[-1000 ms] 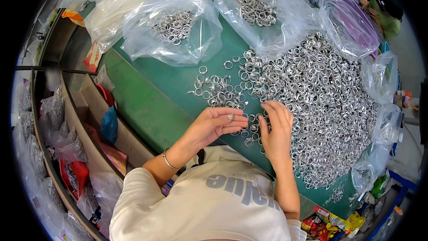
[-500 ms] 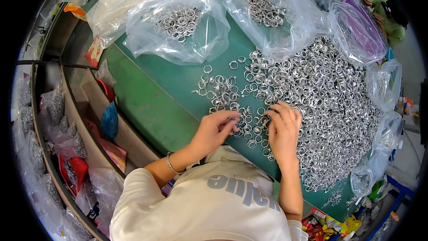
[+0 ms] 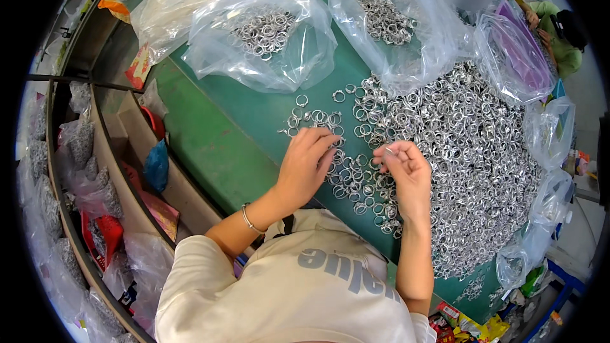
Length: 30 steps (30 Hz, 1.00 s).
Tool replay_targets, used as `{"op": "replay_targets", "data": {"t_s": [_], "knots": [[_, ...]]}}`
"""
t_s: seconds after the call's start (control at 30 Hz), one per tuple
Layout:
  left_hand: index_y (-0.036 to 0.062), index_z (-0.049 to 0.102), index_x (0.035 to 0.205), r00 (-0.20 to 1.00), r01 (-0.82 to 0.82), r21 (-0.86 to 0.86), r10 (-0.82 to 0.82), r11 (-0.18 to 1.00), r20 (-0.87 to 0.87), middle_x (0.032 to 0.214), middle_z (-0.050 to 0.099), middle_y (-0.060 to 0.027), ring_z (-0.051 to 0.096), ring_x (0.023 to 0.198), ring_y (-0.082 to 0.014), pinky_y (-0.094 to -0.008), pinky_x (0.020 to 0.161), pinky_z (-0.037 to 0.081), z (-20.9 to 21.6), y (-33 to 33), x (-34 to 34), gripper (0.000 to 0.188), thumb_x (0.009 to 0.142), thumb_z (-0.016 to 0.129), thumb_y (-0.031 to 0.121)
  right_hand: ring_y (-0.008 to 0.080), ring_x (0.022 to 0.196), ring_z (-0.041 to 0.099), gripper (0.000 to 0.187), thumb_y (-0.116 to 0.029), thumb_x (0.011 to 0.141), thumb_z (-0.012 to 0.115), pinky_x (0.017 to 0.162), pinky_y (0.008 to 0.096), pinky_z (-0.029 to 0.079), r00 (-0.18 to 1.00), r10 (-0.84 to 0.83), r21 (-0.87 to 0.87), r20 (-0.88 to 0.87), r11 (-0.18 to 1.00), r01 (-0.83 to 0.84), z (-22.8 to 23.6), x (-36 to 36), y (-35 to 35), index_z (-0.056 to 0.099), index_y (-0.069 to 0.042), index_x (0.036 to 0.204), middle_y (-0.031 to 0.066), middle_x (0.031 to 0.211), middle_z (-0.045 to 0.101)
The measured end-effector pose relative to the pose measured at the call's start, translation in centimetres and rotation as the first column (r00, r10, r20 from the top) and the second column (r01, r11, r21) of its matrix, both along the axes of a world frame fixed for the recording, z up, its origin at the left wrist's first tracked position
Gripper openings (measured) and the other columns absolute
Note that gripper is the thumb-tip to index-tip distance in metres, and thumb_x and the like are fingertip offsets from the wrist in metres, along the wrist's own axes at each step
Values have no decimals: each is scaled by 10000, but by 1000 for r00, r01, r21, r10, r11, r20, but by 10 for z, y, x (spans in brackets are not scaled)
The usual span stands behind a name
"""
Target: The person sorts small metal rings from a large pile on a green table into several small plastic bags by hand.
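Note:
A large heap of silver-coloured rings [image 3: 480, 171] covers the right side of the green table [image 3: 244, 121]. Left of it lies a loose cluster of rings [image 3: 348, 174], with a smaller group of rings [image 3: 297, 117] just beyond. My left hand [image 3: 306, 164] reaches over that smaller group, thumb apart from the bent fingers, fingertips at the rings; its palm hides several of them. At the heap's left edge, my right hand [image 3: 410, 174] is closed in a pinch, palm turned partly up, on a small shiny ring [image 3: 389, 151].
Two clear plastic bags with rings, a left one [image 3: 206, 44] and a right one [image 3: 438, 63], lie open at the far side. Wooden shelving [image 3: 143, 152] with bagged goods stands at left. Far right, a person in green [image 3: 546, 32] is beside a purple bag [image 3: 515, 57].
My left hand has moved away from me, onto the smaller group of rings. My right hand has turned its palm upward and lifted a ring between its fingertips.

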<state>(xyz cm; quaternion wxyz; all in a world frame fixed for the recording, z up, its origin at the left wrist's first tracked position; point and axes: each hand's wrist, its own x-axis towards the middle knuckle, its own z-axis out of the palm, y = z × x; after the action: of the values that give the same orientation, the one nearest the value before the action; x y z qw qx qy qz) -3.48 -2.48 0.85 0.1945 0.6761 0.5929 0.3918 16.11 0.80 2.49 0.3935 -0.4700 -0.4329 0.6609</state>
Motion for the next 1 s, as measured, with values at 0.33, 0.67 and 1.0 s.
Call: {"op": "replay_targets", "data": {"t_s": [0.33,0.67,1.0], "knots": [[100,626,933,941,93,-47,-103,995,-324,947,518,-56,479,923,-241,-386,799,307,-15,40,25,258,699,735,107,241,718,538,233,93,849,475,636,326,440,836,-146,453,529,881,-133,3,-18,14,603,16,1028,126,898,523],[89,607,903,951,122,-61,-135,991,-280,948,518,-53,485,924,-236,-379,796,316,-9,39,13,237,695,716,60,249,819,489,230,-92,754,672,707,363,375,470,-289,529,834,663,-530,0,-32,16,639,-40,975,91,802,486],[78,617,965,932,236,-99,-254,967,-257,974,527,-52,491,935,-229,-379,812,323,-5,33,1,271,713,714,85,270,744,544,50,-43,729,686,713,362,380,626,32,342,779,816,-467,12,15,4,651,-49,763,95,722,577]]}}
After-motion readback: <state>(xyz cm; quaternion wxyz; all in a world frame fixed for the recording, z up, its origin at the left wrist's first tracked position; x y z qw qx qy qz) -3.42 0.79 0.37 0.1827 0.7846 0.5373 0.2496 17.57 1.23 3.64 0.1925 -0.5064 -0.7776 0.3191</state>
